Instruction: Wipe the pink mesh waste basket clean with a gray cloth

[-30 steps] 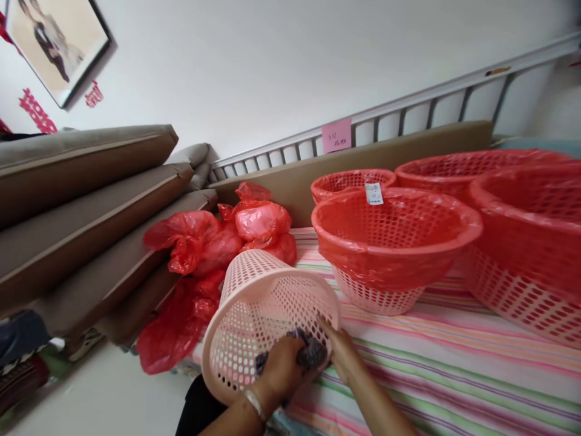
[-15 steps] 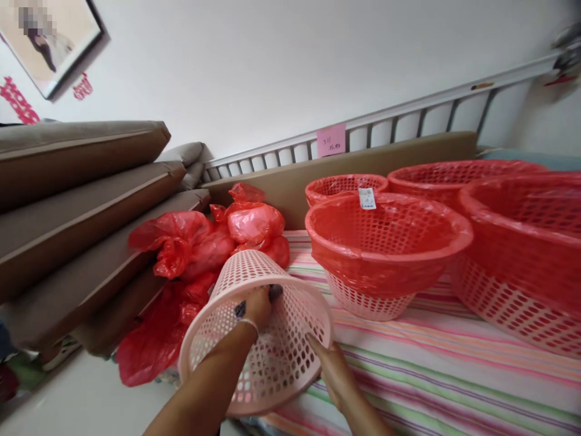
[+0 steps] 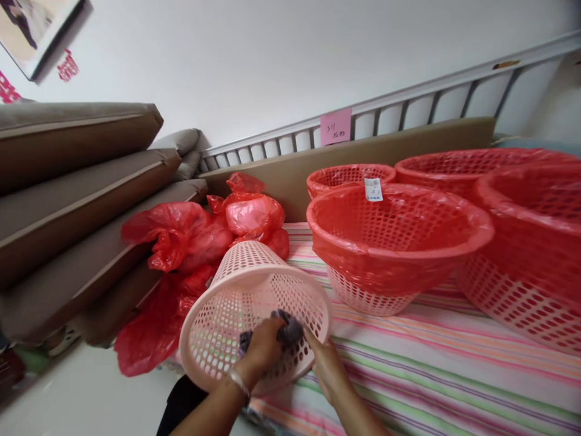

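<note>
A pale pink plastic basket (image 3: 249, 257) with a perforated wall lies tilted on its side, its mouth facing me. Inside it my left hand (image 3: 262, 351), with a bracelet at the wrist, is closed around a bunched dark grey-purple cloth (image 3: 290, 331), which sticks out on both sides of the fist. My right hand (image 3: 324, 362) grips the basket's right rim, fingers partly hidden behind the wall. Right of it stands a pink basket lined with a red plastic bag (image 3: 394, 251), a white label (image 3: 373, 189) on its rim.
Several more red-lined baskets (image 3: 535, 242) stand on the striped sheet (image 3: 408, 357) at right. Knotted red plastic bags (image 3: 254, 215) lie behind the tilted basket. Stacked brown-grey cushions (image 3: 77, 175) rise at left. A railing with a pink note (image 3: 336, 127) runs along the wall.
My left hand has drawn back and down from the basket's inner wall toward its lower right rim, bringing the cloth along. My right hand still holds the rim. The view has shifted slightly.
</note>
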